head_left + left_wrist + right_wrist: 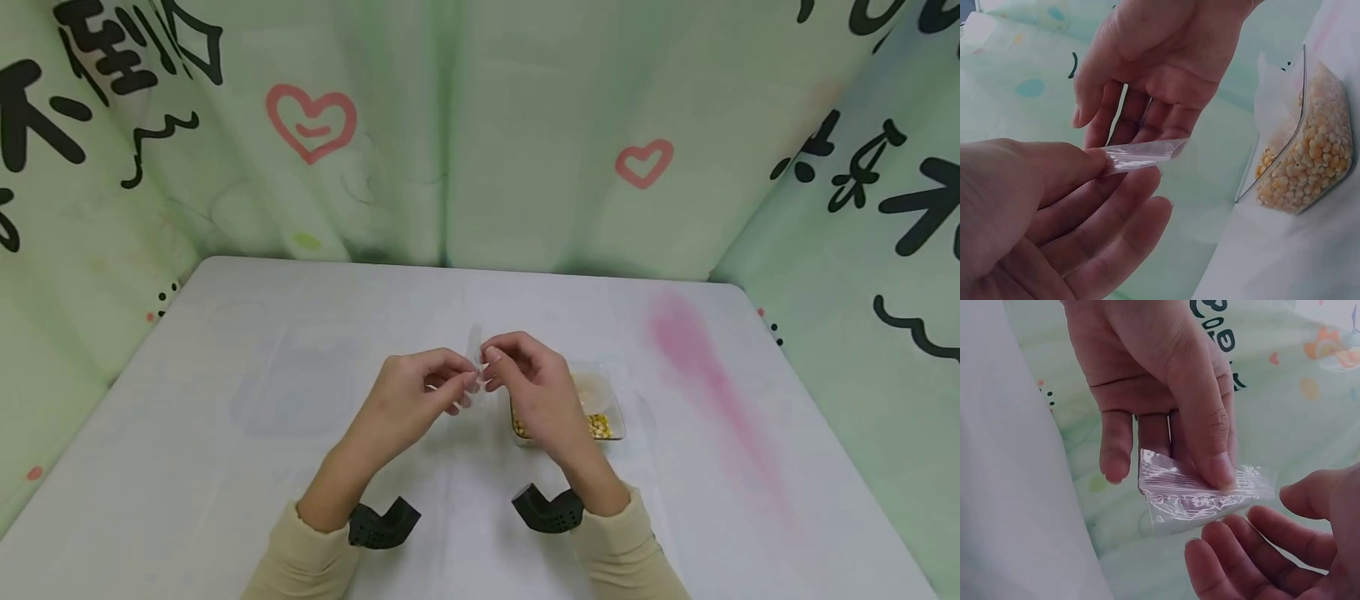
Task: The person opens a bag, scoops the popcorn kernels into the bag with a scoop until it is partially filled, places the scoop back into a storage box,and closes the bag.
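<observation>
The left hand (412, 396) pinches a small clear zip-lock bag (1188, 497) above the desk (300, 500); the right hand (538, 392), thumb parted from its fingers, is close beside the bag. Nearby stands a clear box (617, 421) of corn kernels (1319, 156).

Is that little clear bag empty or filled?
Seemingly empty: in the right wrist view, the clear bag pinched by the left hand looks thin and see-through, with nothing showing inside.
</observation>
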Motion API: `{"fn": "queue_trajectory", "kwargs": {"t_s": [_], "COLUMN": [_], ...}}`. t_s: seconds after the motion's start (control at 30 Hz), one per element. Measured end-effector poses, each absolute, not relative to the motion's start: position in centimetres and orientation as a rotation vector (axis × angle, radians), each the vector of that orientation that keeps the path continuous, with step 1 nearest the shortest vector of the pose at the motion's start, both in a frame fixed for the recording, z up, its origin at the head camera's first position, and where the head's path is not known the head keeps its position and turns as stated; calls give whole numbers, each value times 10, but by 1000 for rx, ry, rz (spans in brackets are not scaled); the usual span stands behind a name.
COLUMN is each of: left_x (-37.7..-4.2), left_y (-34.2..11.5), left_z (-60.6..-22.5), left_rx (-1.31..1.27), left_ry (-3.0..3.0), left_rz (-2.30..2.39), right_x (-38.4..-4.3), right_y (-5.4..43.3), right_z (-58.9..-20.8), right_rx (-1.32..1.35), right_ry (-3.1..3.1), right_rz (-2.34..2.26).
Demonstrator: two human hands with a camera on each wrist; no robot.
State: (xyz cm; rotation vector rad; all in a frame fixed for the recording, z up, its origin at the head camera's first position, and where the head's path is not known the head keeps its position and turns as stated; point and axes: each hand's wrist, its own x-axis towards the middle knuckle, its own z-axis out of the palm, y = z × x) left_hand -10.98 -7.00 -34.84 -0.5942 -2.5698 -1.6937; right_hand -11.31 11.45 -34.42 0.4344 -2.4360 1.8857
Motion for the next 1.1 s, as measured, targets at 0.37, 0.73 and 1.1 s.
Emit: {"fn": "queue_trajectory", "kwargs": {"t_s": [0.37, 0.73, 1.1], "left_x": [-111, -112, -112], "left_y": [-70, -73, -71], "left_z": [-350, -350, -352], "left_rx": [-542, -502, -530], "left_ry": [-2591, -2625, -2675], "left_rz": [-1697, -1600, -1468], "right_x": [-110, -108, -109], "right_y": [112, 106, 104], "right_z": [-343, -342, -346], "right_rx": [423, 417, 458], "right_ry": [-2445, -2454, -2517], "right_rz": [1936, 1897, 1878]}}
